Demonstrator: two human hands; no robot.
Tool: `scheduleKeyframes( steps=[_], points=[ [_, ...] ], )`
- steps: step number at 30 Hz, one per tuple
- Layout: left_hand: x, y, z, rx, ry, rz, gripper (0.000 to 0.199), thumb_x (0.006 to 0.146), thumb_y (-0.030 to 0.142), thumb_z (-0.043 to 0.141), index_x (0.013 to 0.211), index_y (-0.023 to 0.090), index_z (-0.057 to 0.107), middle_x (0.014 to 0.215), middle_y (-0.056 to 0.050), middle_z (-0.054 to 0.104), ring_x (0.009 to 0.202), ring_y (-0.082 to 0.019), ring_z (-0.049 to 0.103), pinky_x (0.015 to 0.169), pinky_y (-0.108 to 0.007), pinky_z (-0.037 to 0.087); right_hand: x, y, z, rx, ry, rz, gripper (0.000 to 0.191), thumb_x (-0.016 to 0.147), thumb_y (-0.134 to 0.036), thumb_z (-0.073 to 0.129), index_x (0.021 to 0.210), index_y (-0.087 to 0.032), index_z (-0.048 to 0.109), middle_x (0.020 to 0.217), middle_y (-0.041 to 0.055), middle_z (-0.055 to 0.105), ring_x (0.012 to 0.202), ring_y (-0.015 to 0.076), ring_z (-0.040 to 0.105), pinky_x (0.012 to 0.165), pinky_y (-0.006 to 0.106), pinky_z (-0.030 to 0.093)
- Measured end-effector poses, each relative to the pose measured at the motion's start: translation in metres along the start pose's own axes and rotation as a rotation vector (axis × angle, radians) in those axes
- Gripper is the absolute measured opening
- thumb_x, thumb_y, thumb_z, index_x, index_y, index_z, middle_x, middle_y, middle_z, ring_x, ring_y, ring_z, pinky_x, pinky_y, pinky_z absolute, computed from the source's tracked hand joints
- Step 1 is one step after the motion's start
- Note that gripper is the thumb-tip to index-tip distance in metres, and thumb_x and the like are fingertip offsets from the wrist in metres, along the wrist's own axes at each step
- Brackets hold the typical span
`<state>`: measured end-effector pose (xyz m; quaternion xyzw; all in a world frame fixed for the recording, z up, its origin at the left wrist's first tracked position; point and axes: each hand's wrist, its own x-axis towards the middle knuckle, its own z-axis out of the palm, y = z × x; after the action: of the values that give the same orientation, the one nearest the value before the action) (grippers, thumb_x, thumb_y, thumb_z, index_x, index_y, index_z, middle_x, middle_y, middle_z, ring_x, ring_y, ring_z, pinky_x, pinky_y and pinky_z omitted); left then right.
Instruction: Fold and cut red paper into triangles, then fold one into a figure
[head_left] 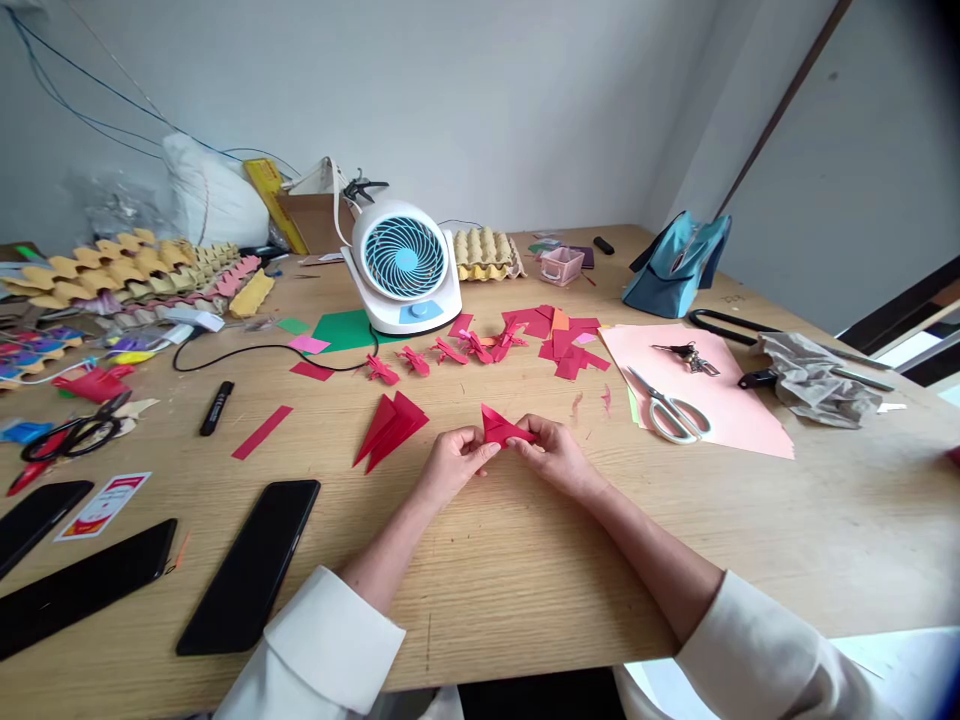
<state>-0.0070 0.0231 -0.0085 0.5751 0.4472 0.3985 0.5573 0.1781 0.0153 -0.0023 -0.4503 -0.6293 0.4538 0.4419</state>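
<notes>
A small folded piece of red paper [498, 426] is held just above the table between my two hands. My left hand [454, 460] pinches its left lower corner between thumb and fingers. On the other side, my right hand [553, 452] grips the right edge, its thumb on the paper's lower part. Left of my hands lie folded red paper triangles [393, 428], overlapping one another. Behind them stands a row of small folded red paper shapes [414, 362]. Flat red paper pieces [568, 345] are scattered farther right.
A white and blue fan [405, 262] stands at the back centre. Scissors [675, 412] and keys lie on pink paper [739, 420] at the right, near a blue bag [675, 268]. Phones [250, 565], a black marker [217, 408] and egg trays [120, 270] occupy the left.
</notes>
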Motion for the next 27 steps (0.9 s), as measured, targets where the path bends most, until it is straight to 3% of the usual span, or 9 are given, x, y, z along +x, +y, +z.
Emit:
scheduleKeyframes(
  steps=[4,8,13,22,27],
  points=[
    [-0.001,0.000,0.003,-0.032,0.088,0.040,0.030,0.072,0.043,0.073,0.072,0.015,0.062,0.069,0.000,0.058,0.064,-0.011,0.052,0.052,-0.021,0.050,0.001,-0.003,0.003,0.166,0.011,0.016,0.036,0.072,-0.050,0.073,0.077,-0.016,0.061,0.068,-0.0014,0.056,0.062,0.0116,0.045,0.059,0.025,0.036],
    [-0.002,0.002,0.007,-0.078,0.121,0.048,0.030,0.071,0.042,0.073,0.072,0.014,0.063,0.069,-0.001,0.059,0.064,-0.011,0.053,0.052,-0.020,0.050,0.003,-0.001,0.006,0.249,0.037,0.044,0.043,0.067,-0.057,0.074,0.071,-0.018,0.058,0.060,-0.0037,0.050,0.056,0.0101,0.039,0.054,0.025,0.031],
    [-0.002,0.003,0.008,-0.096,0.091,0.005,0.030,0.069,0.040,0.075,0.079,0.013,0.067,0.072,-0.002,0.063,0.064,-0.011,0.055,0.050,-0.019,0.049,0.003,0.004,0.007,0.263,0.079,0.036,0.046,0.066,-0.059,0.075,0.064,-0.019,0.052,0.056,-0.0052,0.044,0.054,0.0091,0.033,0.052,0.025,0.027],
    [-0.004,0.002,0.014,-0.128,0.181,-0.001,0.031,0.066,0.042,0.076,0.073,0.014,0.066,0.065,0.002,0.058,0.057,-0.009,0.051,0.049,-0.020,0.049,0.004,0.000,0.011,0.273,0.132,0.046,0.048,0.065,-0.064,0.073,0.065,-0.019,0.056,0.059,-0.0021,0.052,0.058,0.0112,0.042,0.056,0.025,0.035],
    [-0.004,0.004,0.013,-0.158,0.134,-0.042,0.037,0.064,0.043,0.079,0.084,0.013,0.071,0.071,-0.001,0.063,0.059,-0.009,0.052,0.048,-0.020,0.050,0.002,0.001,0.013,0.282,0.116,0.050,0.048,0.065,-0.063,0.073,0.063,-0.019,0.055,0.060,-0.0014,0.053,0.058,0.0113,0.042,0.057,0.026,0.036]
  ],
)
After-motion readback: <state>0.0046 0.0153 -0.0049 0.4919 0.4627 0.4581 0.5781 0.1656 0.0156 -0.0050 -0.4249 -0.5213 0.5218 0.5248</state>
